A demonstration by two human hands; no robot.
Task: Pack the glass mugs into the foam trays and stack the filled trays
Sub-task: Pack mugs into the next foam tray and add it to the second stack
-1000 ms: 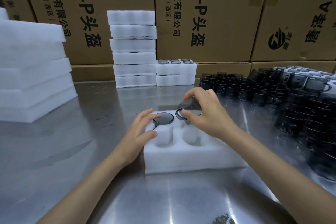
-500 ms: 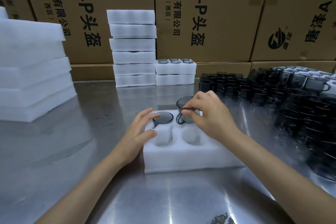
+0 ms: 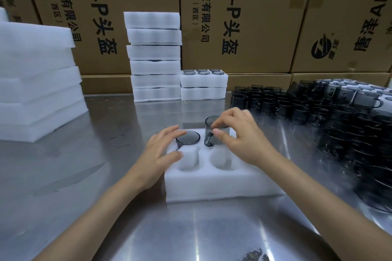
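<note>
A view from a head-worn camera looks down at a person's two bare hands over a shiny metal worktop [image 3: 106, 207]. In the centre lies a white foam tray [image 3: 214, 186] with round pockets. The two nearest visible pockets are unfilled. In the far left pocket a dark smoked-glass mug [image 3: 188, 137] sits sunk in, only its round rim showing above the foam.

The left hand [image 3: 161, 154] rests on the tray's left edge, fingers straight and spread, gripping nothing, with the fingertips just beside the seated mug.

The right hand [image 3: 237, 142] pinches a second mug [image 3: 215, 132] by its rim between thumb and fingers. This mug stands upright over the far right pocket, most of its body above the foam, its handle turned toward the camera and the left.

Far back in the middle stand two stacks of white foam trays: a tall stack [image 3: 153, 57], and touching it on the right a short stack [image 3: 203, 87] whose top tray shows six mug rims. At the left edge is a pile of larger foam slabs [image 3: 38, 82]. On the right, many loose dark mugs [image 3: 318, 116] crowd the worktop. Brown cardboard cartons [image 3: 244, 17] printed with black Chinese characters form the backdrop.
</note>
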